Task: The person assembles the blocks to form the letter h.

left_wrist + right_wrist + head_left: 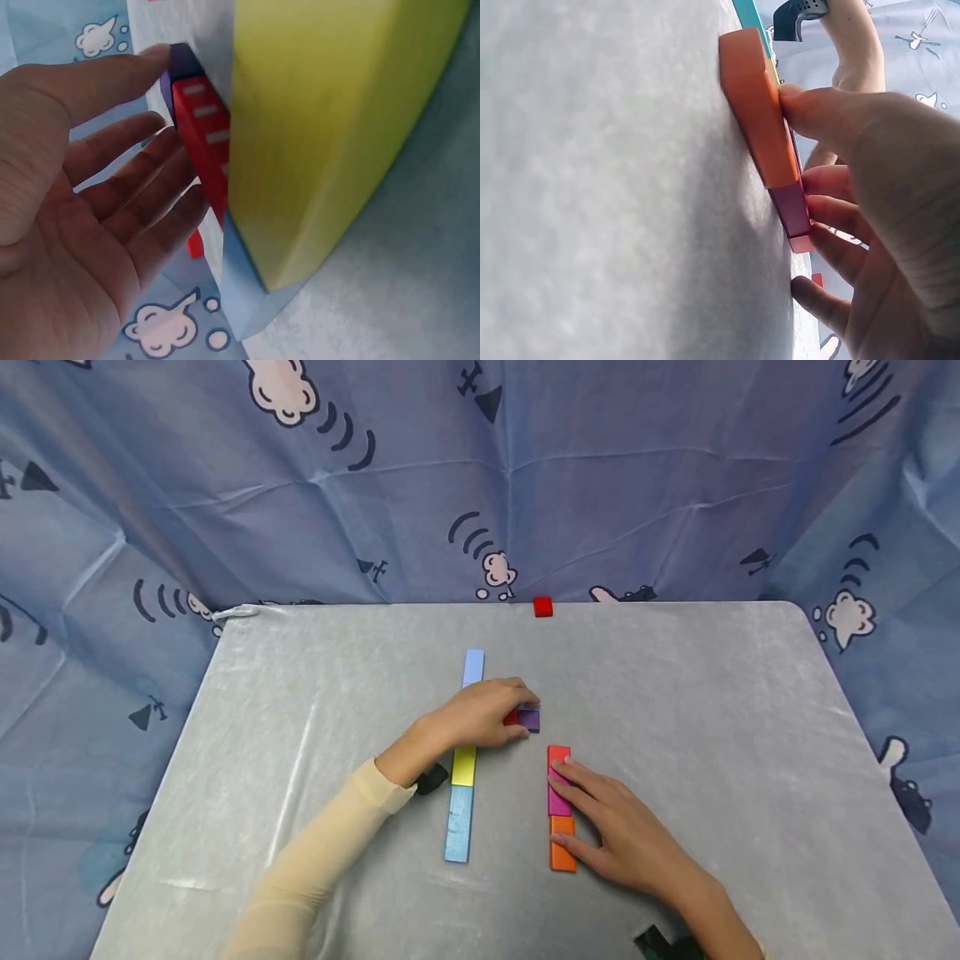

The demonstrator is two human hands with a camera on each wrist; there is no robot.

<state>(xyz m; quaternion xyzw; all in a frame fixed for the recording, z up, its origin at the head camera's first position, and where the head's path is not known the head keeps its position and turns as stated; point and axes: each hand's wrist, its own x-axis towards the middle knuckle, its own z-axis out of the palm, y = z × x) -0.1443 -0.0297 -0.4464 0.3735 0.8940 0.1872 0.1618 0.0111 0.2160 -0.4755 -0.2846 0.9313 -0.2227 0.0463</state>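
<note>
My left hand (483, 712) reaches over a lengthwise row of blocks and pinches a purple block (529, 721) between thumb and fingers. Against it is a red block (204, 124) with white marks, partly hidden by the hand. Under the left wrist, the row shows a yellow block (463, 767), a light blue block (459, 823) and a periwinkle block (473, 667). My right hand (622, 822) rests on a second row, its thumb on an orange block (563, 855) and fingertips on a magenta block (559, 800). A red-orange block (558, 753) tops that row.
A small red block (543, 607) sits at the far edge of the grey cloth-covered table (712, 693). Patterned blue curtains (600, 485) hang behind and along both sides. Dark straps (431, 779) show at the wrists.
</note>
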